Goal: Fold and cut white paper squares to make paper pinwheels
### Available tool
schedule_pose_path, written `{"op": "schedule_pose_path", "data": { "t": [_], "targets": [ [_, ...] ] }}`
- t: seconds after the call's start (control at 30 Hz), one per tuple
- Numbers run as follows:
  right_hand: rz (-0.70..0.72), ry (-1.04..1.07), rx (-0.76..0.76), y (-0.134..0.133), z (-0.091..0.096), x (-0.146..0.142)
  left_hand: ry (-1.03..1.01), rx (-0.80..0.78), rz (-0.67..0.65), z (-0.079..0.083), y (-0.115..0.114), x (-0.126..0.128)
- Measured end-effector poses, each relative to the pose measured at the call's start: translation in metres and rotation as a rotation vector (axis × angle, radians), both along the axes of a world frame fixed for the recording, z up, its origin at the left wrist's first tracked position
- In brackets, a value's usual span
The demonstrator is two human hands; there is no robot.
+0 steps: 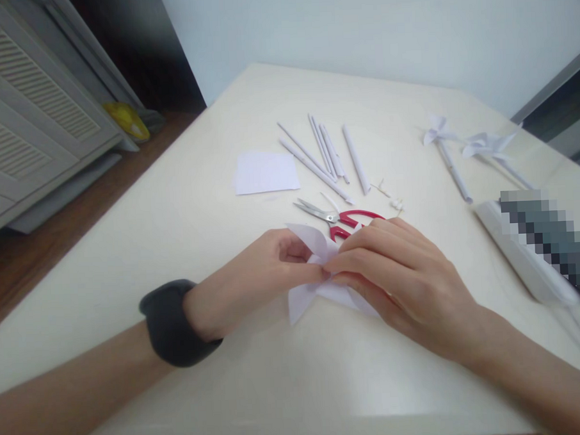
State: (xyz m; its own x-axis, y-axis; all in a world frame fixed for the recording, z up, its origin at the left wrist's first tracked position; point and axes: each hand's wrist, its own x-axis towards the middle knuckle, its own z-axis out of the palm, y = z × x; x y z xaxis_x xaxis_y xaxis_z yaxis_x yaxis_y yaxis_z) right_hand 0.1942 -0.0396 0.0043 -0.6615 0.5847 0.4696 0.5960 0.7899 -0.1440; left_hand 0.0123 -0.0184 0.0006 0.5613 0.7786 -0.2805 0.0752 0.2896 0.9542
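Observation:
A white paper pinwheel [303,300] with curled blades is between my two hands, just above the table. My left hand [277,263], with a black band on its wrist, pinches the paper near its centre with the thumb. From the other side my right hand [402,270] closes its thumb and fingertips at the same centre; whether a small piece is between those fingertips is hidden. Right behind the paper lie red-handled scissors [331,217], blades opened and pointing left, their handles partly covered by my right hand.
Beyond the scissors lie a stack of white paper squares [266,172] and several rolled paper sticks [332,151]. Small white scraps [396,204] are near them. Two finished pinwheels on sticks [448,159] rest at the right, behind a white box-like object [517,252] with a pixelated top.

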Motion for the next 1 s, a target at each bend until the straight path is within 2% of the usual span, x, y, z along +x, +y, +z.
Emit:
{"op": "schedule_pose_path", "data": {
  "t": [0.13, 0.2, 0.37, 0.53, 0.77, 0.93, 1.0],
  "targets": [
    [-0.039, 0.03, -0.002, 0.002, 0.005, 0.003, 0.044, 0.01, -0.039, 0.001, 0.001, -0.002],
    [-0.051, 0.035, -0.001, 0.003, 0.006, 0.004, 0.043, 0.017, -0.016, 0.002, 0.002, -0.002],
    [-0.048, 0.017, -0.013, 0.004, 0.002, 0.005, 0.008, -0.04, -0.038, 0.004, 0.002, -0.001],
    [-0.05, 0.029, 0.009, 0.005, 0.001, 0.006, 0.069, -0.012, 0.069, 0.006, 0.0, 0.004],
    [-0.087, 0.054, 0.021, 0.008, 0.004, 0.01, 0.094, -0.058, 0.202, 0.012, 0.0, 0.007],
    [-0.115, 0.071, 0.019, 0.01, 0.005, 0.013, 0.093, -0.008, 0.215, 0.009, 0.01, -0.001],
    [-0.122, 0.07, 0.008, 0.01, 0.005, 0.014, 0.079, -0.02, 0.154, 0.006, 0.014, -0.004]
  ]
}}
